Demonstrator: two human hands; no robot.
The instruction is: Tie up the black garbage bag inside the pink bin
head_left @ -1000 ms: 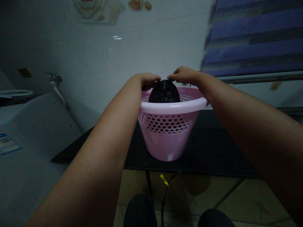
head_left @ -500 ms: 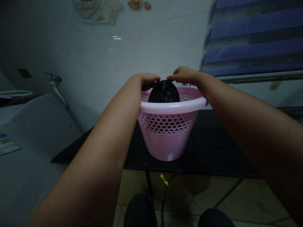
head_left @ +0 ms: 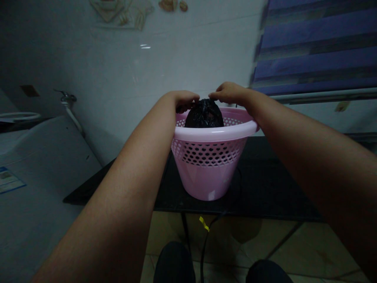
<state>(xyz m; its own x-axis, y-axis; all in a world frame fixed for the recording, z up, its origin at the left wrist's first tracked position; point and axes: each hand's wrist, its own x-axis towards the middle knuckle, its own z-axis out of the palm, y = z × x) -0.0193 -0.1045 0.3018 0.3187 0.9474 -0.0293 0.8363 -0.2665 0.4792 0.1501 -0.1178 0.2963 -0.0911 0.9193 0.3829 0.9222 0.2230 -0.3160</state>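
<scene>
Centre frame: pink basket (head_left: 209, 173) stands upright on dark table (head_left: 265, 188), perforated band below rim. Black bag (head_left: 204, 114) sits inside, its crumpled top bulging above rim at the far side. Left hand (head_left: 184, 100) and right hand (head_left: 228, 93) both reach over basket, fingers curled down, pinching bag top from either side; thumbs hidden, so grip depth not clear. Judged step: gathering or tying off bag mouth while it sits in basket. Next move, by judgement, needs both pinches kept firm and basket steady, since nothing holds it down. Left of frame: white appliance (head_left: 35, 173), tap (head_left: 69, 103) on wall. Blue blind (head_left: 318, 47) upper right.
</scene>
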